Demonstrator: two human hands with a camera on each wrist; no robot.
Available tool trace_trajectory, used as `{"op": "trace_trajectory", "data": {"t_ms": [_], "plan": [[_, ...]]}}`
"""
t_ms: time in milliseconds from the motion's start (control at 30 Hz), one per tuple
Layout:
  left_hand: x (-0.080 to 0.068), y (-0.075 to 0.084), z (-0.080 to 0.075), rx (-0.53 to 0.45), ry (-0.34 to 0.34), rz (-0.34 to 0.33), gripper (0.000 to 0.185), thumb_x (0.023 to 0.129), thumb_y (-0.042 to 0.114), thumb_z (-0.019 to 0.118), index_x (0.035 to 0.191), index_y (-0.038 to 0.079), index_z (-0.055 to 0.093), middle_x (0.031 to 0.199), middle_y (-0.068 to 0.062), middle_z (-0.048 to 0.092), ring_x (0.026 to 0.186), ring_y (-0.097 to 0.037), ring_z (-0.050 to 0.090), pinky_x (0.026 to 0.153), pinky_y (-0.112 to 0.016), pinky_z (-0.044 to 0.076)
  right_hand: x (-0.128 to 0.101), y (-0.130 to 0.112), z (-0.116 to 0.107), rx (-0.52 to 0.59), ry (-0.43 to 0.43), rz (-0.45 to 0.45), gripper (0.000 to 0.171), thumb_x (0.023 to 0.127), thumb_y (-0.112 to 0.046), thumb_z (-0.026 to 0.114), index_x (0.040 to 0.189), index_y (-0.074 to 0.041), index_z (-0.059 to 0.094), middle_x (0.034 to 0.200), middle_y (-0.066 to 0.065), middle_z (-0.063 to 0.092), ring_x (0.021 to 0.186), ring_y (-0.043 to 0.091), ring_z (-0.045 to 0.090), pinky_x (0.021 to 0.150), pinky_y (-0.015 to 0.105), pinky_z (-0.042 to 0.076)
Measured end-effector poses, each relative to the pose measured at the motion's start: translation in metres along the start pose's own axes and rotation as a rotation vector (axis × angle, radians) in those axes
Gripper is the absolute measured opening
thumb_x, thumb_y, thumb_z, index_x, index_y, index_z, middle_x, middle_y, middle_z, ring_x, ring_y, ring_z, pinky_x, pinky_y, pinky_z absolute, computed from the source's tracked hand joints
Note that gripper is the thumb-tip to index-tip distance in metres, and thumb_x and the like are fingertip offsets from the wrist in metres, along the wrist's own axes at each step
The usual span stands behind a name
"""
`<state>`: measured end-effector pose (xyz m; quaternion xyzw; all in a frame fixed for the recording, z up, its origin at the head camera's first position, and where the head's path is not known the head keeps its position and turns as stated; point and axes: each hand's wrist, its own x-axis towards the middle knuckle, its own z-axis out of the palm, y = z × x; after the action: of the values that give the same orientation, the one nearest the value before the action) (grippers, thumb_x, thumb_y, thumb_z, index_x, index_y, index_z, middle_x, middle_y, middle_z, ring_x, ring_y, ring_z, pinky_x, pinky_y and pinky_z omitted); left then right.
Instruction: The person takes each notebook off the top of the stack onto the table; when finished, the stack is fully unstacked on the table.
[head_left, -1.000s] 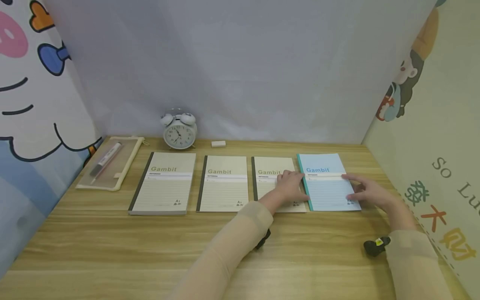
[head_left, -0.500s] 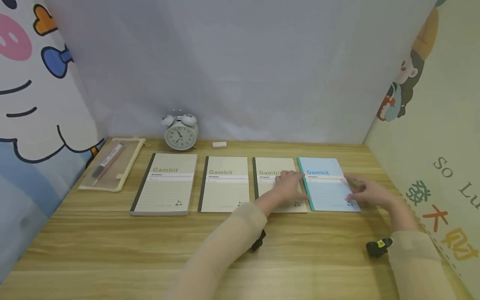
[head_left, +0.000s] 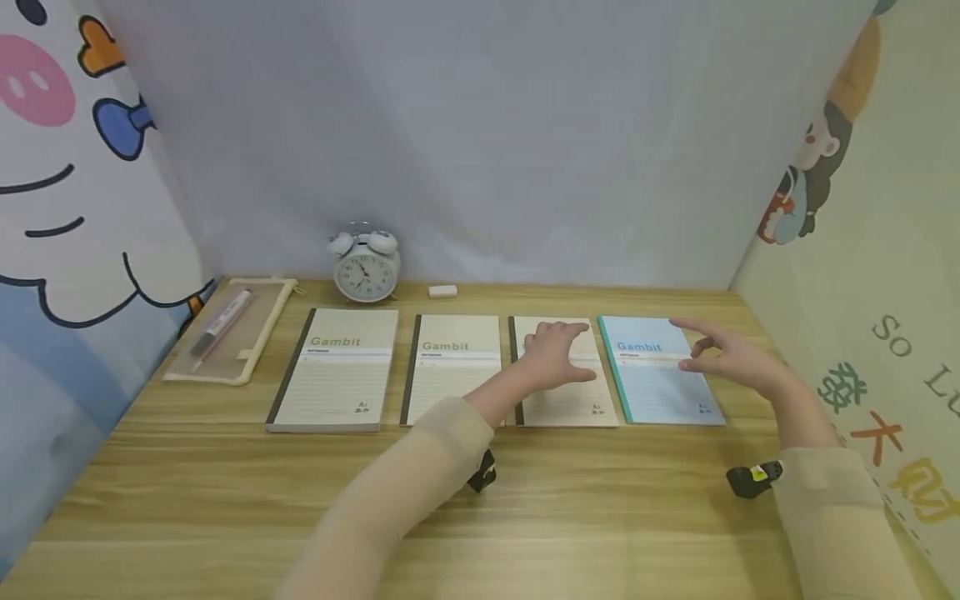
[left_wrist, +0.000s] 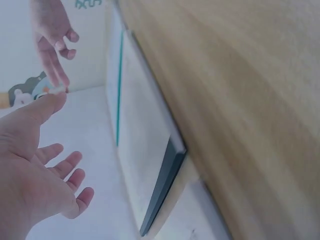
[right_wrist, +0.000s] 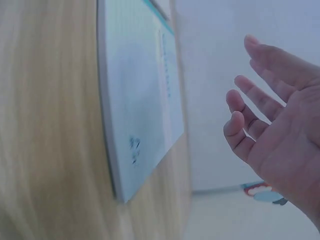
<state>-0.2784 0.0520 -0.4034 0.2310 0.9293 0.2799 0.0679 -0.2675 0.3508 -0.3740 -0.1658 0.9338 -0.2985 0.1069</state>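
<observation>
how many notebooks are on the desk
4, in one row: a beige notebook at far left, a second beige one, a third under the left hand, and the blue notebook beside the right hand.

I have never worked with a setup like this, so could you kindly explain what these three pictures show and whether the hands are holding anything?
No machine here: a person works with bare hands, wearing three cameras. The wide picture comes from the head; the two tilted, blurry ones come from the wrists.

On the wooden desk lie four notebooks in a row: three beige and, at the right end, a blue notebook. Behind them stand an alarm clock and a small white eraser; at the left lies a pencil pouch.

The left hand is over the third beige notebook, the right hand over the blue one's right edge. Both have open, relaxed fingers and hold nothing; the wrist views show them raised off the covers.
</observation>
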Motion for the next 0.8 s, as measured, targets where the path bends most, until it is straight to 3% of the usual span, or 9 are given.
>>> {"op": "trace_trajectory", "data": {"t_ms": [267,400,633,800], "plan": [[-0.017,-0.012,-0.037,0.009,-0.004,-0.008,0.077,0.083,0.042,0.07,0.147,0.02,0.034,0.143,-0.004,0.043,0.135,-0.031,0.028,0.107,-0.056,0.024,0.012,-0.031,0.0,-0.048,0.022,-0.079,0.072,0.089,-0.033,0.066,0.148,-0.015,0.031,0.124,0.013,0.049,0.108,0.028,0.048,0.087,0.048,0.045],[-0.028,-0.016,-0.055,-0.005,0.005,0.003,0.077,0.083,0.041,0.07,0.147,0.019,0.034,0.143,-0.004,0.045,0.135,-0.032,0.027,0.105,-0.056,0.024,0.018,-0.047,0.003,-0.085,0.037,-0.11,0.071,0.088,-0.035,0.066,0.148,-0.014,0.033,0.116,0.01,0.053,0.102,0.024,0.049,0.085,0.041,0.047],[-0.046,-0.023,-0.086,-0.008,0.037,0.026,0.077,0.083,0.039,0.071,0.147,0.018,0.035,0.14,-0.004,0.048,0.134,-0.033,0.031,0.103,-0.059,0.024,0.029,-0.081,0.008,0.004,0.057,-0.172,0.068,0.09,-0.027,0.065,0.148,-0.019,0.032,0.144,0.006,0.041,0.101,0.017,0.048,0.085,0.032,0.047],[-0.06,-0.034,-0.106,-0.013,0.08,0.065,0.077,0.083,0.038,0.071,0.147,0.016,0.035,0.139,-0.006,0.049,0.134,-0.032,0.032,0.107,-0.056,0.024,0.041,-0.107,0.015,0.038,0.074,-0.222,0.067,0.089,-0.025,0.066,0.148,-0.019,0.033,0.145,0.003,0.042,0.102,0.018,0.048,0.078,0.026,0.047]]}}
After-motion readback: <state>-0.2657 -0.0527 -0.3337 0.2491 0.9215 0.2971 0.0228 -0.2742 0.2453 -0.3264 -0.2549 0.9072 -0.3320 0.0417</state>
